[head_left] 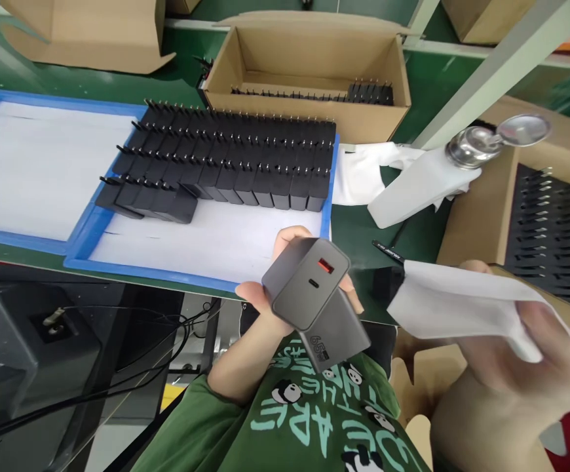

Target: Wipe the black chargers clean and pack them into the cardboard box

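Note:
My left hand [276, 322] is closed around two dark grey power adapters. The nearer adapter [295, 296] turns its end face to me, showing a red USB port and a small oval port. Partly behind it, the other adapter [341, 334] carries a printed "65". To the right, my right hand [540, 360], slightly blurred, grips a white cloth [456, 301] that stretches leftward from the fingers. Beyond my left hand, a blue-rimmed tray [167, 272] holds rows of black adapters [246, 157] with their prongs up.
Left of it lies another blue-rimmed tray [29, 170] with a white base. An open cardboard box [309, 121] with adapters stands behind; another box [481, 210] is at right. A white pump bottle [413, 187], a pen [388, 252] and a slanted post [491, 72] are nearby.

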Action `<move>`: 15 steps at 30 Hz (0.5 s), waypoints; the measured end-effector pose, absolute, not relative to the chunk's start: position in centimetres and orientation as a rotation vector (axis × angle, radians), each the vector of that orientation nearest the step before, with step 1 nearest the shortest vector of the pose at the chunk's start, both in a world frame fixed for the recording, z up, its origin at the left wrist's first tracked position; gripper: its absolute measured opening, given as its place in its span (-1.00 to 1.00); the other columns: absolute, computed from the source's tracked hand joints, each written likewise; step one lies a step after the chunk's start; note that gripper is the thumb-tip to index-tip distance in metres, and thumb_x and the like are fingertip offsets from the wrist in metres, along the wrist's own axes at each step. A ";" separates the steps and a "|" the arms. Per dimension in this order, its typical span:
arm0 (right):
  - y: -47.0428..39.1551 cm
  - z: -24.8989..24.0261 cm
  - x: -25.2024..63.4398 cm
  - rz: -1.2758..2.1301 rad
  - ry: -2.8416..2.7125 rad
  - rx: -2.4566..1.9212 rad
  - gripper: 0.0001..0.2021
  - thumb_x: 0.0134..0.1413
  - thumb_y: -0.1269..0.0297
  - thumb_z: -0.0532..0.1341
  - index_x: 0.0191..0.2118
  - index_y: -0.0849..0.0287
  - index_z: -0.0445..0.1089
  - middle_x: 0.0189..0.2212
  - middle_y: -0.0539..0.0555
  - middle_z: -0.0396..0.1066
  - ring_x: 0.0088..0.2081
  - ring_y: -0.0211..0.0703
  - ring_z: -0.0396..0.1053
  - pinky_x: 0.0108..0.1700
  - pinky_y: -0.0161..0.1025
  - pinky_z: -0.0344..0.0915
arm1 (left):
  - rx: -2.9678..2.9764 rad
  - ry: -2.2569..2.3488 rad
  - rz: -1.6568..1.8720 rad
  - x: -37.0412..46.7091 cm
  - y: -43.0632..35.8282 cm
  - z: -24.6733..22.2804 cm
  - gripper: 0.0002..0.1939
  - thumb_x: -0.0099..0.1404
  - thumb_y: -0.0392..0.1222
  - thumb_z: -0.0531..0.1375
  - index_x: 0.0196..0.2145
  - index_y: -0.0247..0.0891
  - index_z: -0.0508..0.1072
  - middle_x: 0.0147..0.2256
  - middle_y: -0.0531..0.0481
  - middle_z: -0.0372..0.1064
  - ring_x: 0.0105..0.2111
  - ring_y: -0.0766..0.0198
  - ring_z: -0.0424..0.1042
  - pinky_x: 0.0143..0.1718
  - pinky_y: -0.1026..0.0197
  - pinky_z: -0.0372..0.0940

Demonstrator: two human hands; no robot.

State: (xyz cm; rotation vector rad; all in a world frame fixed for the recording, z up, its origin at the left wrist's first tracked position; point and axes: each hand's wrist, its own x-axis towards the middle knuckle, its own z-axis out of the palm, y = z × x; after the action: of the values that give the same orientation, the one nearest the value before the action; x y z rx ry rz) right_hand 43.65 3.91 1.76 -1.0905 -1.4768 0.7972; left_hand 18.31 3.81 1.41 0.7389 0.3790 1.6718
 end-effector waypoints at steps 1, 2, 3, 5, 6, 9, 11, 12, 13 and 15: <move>4.4 2.0 43.1 0.800 -1.330 -1.036 -0.71 0.27 0.28 0.16 -0.28 -0.15 0.65 -0.14 0.08 0.62 -0.22 0.09 0.61 -0.38 -0.02 0.51 | 0.769 0.290 1.643 18.1 3.8 1.1 -0.24 0.11 0.69 0.03 -0.14 -0.03 0.30 -0.47 -0.01 0.47 -0.60 0.04 0.52 -0.67 0.12 0.36; 4.8 2.2 42.7 0.769 -1.227 -0.992 -0.75 0.24 0.27 0.20 -0.29 -0.12 0.66 -0.04 0.07 0.60 -0.13 0.09 0.61 -0.30 -0.04 0.54 | 0.797 0.219 1.610 17.8 3.8 0.9 -0.25 0.12 0.66 0.07 -0.08 -0.02 0.30 -0.41 -0.02 0.51 -0.59 0.06 0.53 -0.67 0.14 0.37; 5.3 2.4 42.3 0.714 -1.176 -0.966 -0.77 0.23 0.24 0.20 -0.24 -0.07 0.66 0.02 0.10 0.57 -0.04 0.12 0.59 -0.22 -0.03 0.55 | 0.825 0.174 1.570 17.5 3.8 0.7 -0.25 0.12 0.64 0.11 -0.04 -0.01 0.31 -0.35 -0.02 0.53 -0.54 0.05 0.56 -0.64 0.14 0.41; 6.7 2.8 41.9 0.571 -1.228 -0.956 -0.72 0.28 0.18 0.16 -0.16 0.06 0.64 -0.06 0.20 0.60 -0.02 0.20 0.59 -0.15 0.04 0.56 | 0.836 0.156 1.506 17.1 3.8 0.6 -0.23 0.11 0.63 0.13 0.00 -0.01 0.33 -0.30 -0.03 0.55 -0.46 0.03 0.60 -0.54 0.10 0.48; 7.5 3.1 41.9 0.515 -1.266 -0.969 -0.68 0.31 0.16 0.13 -0.18 0.12 0.63 -0.19 0.23 0.62 -0.10 0.22 0.61 -0.17 0.07 0.56 | 0.814 0.184 1.500 16.9 3.8 0.6 -0.23 0.12 0.63 0.12 0.01 -0.01 0.35 -0.27 -0.03 0.55 -0.42 0.03 0.61 -0.48 0.08 0.50; 10.5 4.7 42.1 0.299 -1.313 -0.987 -0.73 0.32 0.16 0.17 -0.29 0.15 0.56 -0.48 0.12 0.53 -0.41 0.05 0.57 -0.36 -0.06 0.48 | 0.775 0.200 1.489 16.9 3.7 0.8 -0.25 0.14 0.61 0.13 -0.01 -0.03 0.39 -0.26 -0.03 0.55 -0.40 0.07 0.60 -0.43 0.09 0.50; 12.3 6.2 41.9 0.164 -1.371 -1.028 -0.84 0.26 0.19 0.26 -0.21 0.14 0.55 -0.45 0.07 0.51 -0.43 -0.07 0.49 -0.40 -0.17 0.40 | 0.762 0.225 1.497 17.0 3.4 1.1 -0.28 0.16 0.60 0.12 -0.05 -0.03 0.41 -0.29 -0.01 0.54 -0.42 0.09 0.58 -0.43 0.11 0.49; 13.0 7.0 41.6 0.113 -1.424 -1.059 -0.87 0.22 0.22 0.31 -0.19 0.12 0.56 -0.43 0.06 0.49 -0.40 -0.09 0.47 -0.39 -0.19 0.36 | 0.752 0.248 1.508 17.1 3.2 1.2 -0.30 0.17 0.60 0.11 -0.07 -0.03 0.41 -0.30 -0.01 0.54 -0.43 0.10 0.58 -0.44 0.11 0.48; 13.7 7.8 41.3 0.082 -1.487 -1.089 -0.90 0.17 0.27 0.33 -0.21 0.12 0.57 -0.41 0.06 0.47 -0.37 -0.09 0.44 -0.37 -0.20 0.34 | 0.744 0.268 1.519 17.2 3.1 1.3 -0.31 0.18 0.60 0.11 -0.08 -0.04 0.41 -0.31 -0.01 0.53 -0.44 0.09 0.57 -0.46 0.11 0.47; 14.7 9.0 40.6 0.010 -1.675 -1.145 -0.91 0.14 0.37 0.30 -0.29 0.11 0.59 -0.40 0.06 0.41 -0.33 -0.10 0.41 -0.32 -0.19 0.31 | 0.731 0.297 1.539 17.2 2.9 1.4 -0.32 0.18 0.59 0.12 -0.09 -0.04 0.42 -0.33 -0.01 0.53 -0.47 0.07 0.56 -0.49 0.09 0.45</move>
State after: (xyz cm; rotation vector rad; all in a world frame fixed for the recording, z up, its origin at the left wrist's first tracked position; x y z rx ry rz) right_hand 40.60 14.66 8.96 -1.1449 -1.6747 0.0102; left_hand 17.21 2.95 1.40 0.7311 0.2968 1.5385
